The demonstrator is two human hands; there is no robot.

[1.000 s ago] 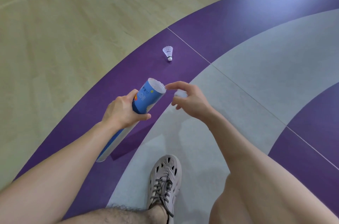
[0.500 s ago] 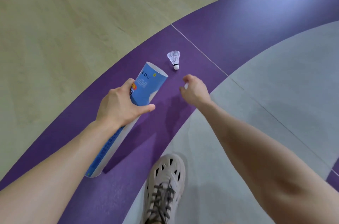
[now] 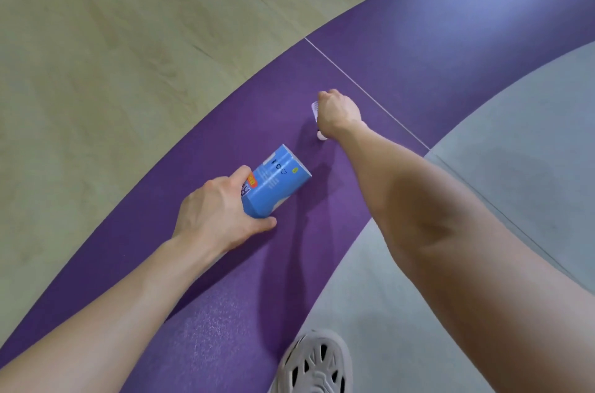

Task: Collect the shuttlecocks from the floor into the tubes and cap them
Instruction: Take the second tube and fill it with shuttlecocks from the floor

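Note:
My left hand (image 3: 219, 215) grips a blue cardboard shuttlecock tube (image 3: 277, 183) near its open end, which points away from me and to the right. Its lower part is hidden behind my hand and forearm. My right hand (image 3: 338, 112) is stretched down to the purple floor, its fingers curled over a white shuttlecock (image 3: 315, 110). Only a sliver of the feathers shows at the hand's left edge, and the cork tip pokes out below the wrist. The fingertips themselves are hidden.
The floor is a curved purple band (image 3: 225, 312) between pale wood (image 3: 128, 38) on the left and grey flooring (image 3: 515, 135) on the right. A thin seam line (image 3: 370, 96) crosses the purple. My grey perforated shoe (image 3: 318, 363) stands at the bottom edge.
My right hand has moved forward and down from beside the tube mouth onto the shuttlecock and now covers it. The view has come closer to the floor. My left hand still holds the tube.

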